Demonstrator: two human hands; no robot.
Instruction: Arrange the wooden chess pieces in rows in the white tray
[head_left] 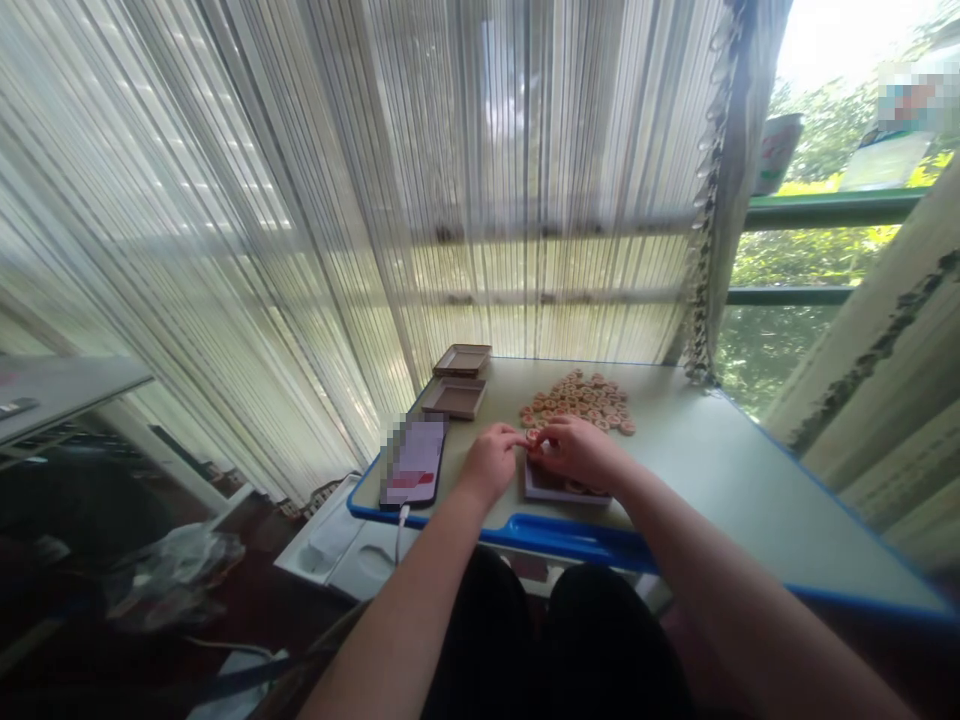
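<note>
My left hand (491,460) and my right hand (579,450) meet over the near part of a small table (712,470), fingertips pinched together on a small round wooden piece (532,436). Under my right hand lies a flat box tray (551,488) with a few such pieces in it. Just beyond my hands sits a loose heap of several round wooden pieces (581,398). Both hands are closed in a pinch.
A phone (414,462) with a cable lies at the table's left edge. Two empty brown trays (454,397) (463,359) stand behind it. Striped curtains hang close behind the table; an open window is at the right. A plastic bag (176,565) lies on the floor at left.
</note>
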